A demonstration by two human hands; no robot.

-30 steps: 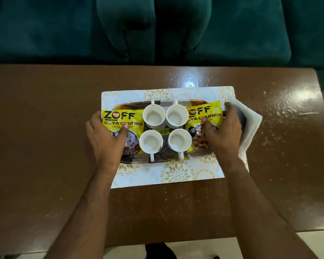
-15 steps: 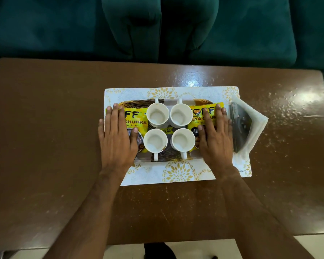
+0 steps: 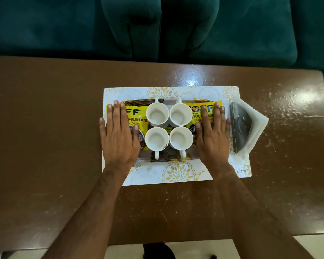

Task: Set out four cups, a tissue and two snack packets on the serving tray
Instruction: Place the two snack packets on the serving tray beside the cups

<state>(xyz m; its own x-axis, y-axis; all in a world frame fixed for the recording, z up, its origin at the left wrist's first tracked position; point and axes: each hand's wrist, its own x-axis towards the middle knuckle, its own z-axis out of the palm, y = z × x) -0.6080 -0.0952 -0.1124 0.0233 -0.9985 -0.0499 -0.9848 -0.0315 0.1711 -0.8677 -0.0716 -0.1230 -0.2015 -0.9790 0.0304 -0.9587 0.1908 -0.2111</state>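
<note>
Dark green sofa [image 3: 232, 34] beyond; brown glossy desk [image 3: 45, 146] below, carrying a white and gold placemat [image 3: 176, 174] with the serving tray [image 3: 165, 157] on top. Four white cups [image 3: 169, 130] packed two by two at tray centre, rims touching or nearly so, handles pointing far and near. Left snack packet [image 3: 137, 116] flat under the left hand [image 3: 118, 137]; right snack packet [image 3: 196, 113] flat under the right hand [image 3: 213, 139]. Each grip wide, fingers straight, pressing down, holding nothing. Folded tissue [image 3: 254, 124] at the right end, seemingly hanging over the tray edge, with a dark flat object [image 3: 239, 128] lying on it.

Probably final smoothing. Risks: thumbs sitting just beside the near cups, so any inward slide could knock them together or tip one. Glossy packets likely to spring up or slip once released. Tissue liable to slide off if tray or mat gets nudged.
</note>
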